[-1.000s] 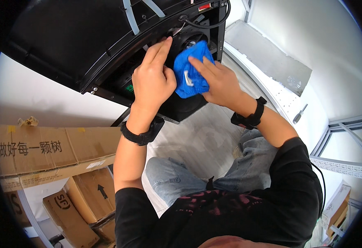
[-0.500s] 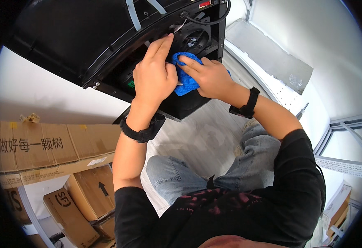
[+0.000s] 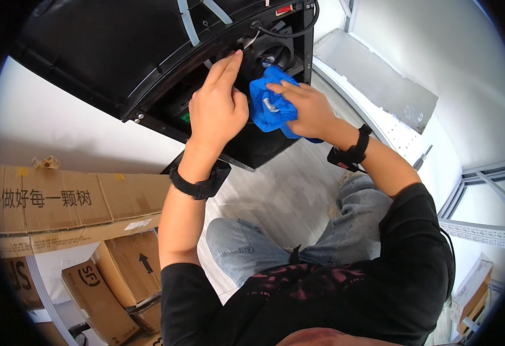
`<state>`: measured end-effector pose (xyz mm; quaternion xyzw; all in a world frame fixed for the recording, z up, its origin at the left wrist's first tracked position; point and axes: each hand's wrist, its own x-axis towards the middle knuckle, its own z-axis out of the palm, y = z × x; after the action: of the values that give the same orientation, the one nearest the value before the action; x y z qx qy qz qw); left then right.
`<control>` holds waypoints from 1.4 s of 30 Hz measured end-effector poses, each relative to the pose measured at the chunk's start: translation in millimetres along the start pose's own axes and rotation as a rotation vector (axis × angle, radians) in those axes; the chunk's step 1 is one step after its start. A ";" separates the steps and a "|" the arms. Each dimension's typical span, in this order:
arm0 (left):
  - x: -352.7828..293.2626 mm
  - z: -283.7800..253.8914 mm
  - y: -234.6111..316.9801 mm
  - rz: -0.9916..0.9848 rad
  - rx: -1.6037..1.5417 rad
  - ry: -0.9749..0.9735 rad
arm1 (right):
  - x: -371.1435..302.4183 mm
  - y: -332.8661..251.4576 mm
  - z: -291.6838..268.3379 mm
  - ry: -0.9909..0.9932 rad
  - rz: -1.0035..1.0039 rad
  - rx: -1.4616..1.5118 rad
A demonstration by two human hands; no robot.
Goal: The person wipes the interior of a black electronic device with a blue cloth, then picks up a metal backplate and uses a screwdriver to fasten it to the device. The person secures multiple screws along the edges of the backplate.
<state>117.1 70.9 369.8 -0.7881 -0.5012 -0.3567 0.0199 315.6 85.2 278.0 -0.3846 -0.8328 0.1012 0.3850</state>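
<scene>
A bunched blue cloth (image 3: pixel 272 106) with a small white tag is gripped in my right hand (image 3: pixel 313 115), over the opening of a black machine cabinet (image 3: pixel 143 109). My left hand (image 3: pixel 220 106) reaches to the opening's upper edge, fingers stretched out and its tips by the rim. It holds nothing that I can see. Inside the opening, a round black fan (image 3: pixel 272 57) shows just beyond the cloth. A green-lit part (image 3: pixel 185 117) glimmers to the left of my left wrist. The rest of the interior is dark or covered by my hands.
A black cable (image 3: pixel 290 33) loops at the opening's upper right, below a red switch (image 3: pixel 284 10). A grey metal panel (image 3: pixel 379 75) leans against the wall at right. Cardboard boxes (image 3: pixel 62 202) are stacked at lower left. My jeans-clad knees (image 3: pixel 241 242) are close below the cabinet.
My right hand and the blue cloth have moved a little to the right, away from my left hand. The cloth is more bunched, and the left hand has barely shifted.
</scene>
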 end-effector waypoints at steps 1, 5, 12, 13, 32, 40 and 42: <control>-0.4 -0.2 -0.2 0.007 0.000 0.002 | 0.9 -2.0 -2.5 0.035 0.012 0.004; 0.2 0.1 -0.8 0.016 -0.019 0.009 | 18.6 1.4 -14.3 0.109 -0.088 0.069; 1.9 -1.9 -2.3 0.042 -0.027 0.002 | 32.3 15.3 -16.4 -0.021 -0.325 -0.323; 2.0 -1.7 -3.1 0.028 -0.053 0.007 | 33.3 14.4 -16.2 -0.013 -0.315 -0.323; 2.1 5.9 -0.9 0.044 0.067 0.036 | 14.4 -4.6 -3.1 -0.113 0.127 0.495; 0.5 7.9 -2.5 0.059 0.059 0.061 | 29.9 -0.5 -4.1 0.115 0.013 0.347; -0.4 7.5 -4.7 0.057 0.055 0.072 | 32.7 -1.7 -5.8 0.042 0.073 0.475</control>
<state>117.3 75.9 362.5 -0.7879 -0.4870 -0.3703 0.0700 305.5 106.8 301.2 -0.3151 -0.7629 0.3002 0.4781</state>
